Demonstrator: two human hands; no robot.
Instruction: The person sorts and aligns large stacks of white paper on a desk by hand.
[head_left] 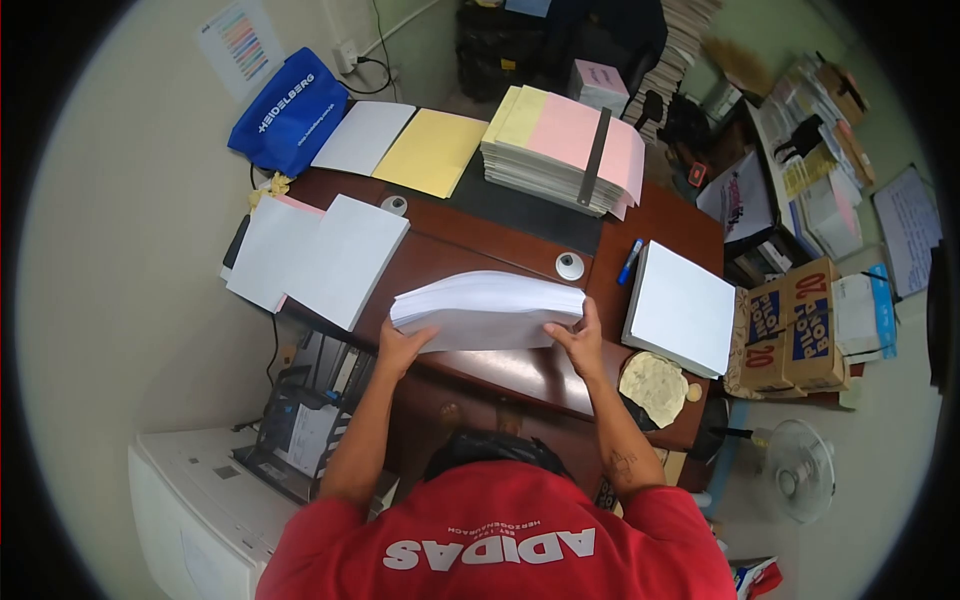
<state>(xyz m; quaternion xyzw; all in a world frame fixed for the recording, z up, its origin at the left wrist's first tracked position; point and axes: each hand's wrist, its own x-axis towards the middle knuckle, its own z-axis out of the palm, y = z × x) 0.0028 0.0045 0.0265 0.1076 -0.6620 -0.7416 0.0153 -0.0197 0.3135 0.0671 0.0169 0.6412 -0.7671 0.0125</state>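
A thick stack of white paper (487,310) is held up over the front part of the desk, its sheets bowed upward in the middle. My left hand (402,345) is closed on the stack's left end, thumb on the near face. At the right end, my right hand (578,340) grips it the same way. The fingers behind the paper are mostly hidden. To the right lies a white paper pile (683,308) with a blue marker (630,261) beside it. On the left, another white paper stack (350,258) overlaps more sheets (270,252).
Across the brown desk (470,240) stands a tall pile with yellow and pink sheets (565,145). Yellow paper (428,150), white paper (363,138) and a blue bag (290,110) sit at the back left. Cartons (790,330) and a fan (795,470) stand at right, a printer (210,510) at left.
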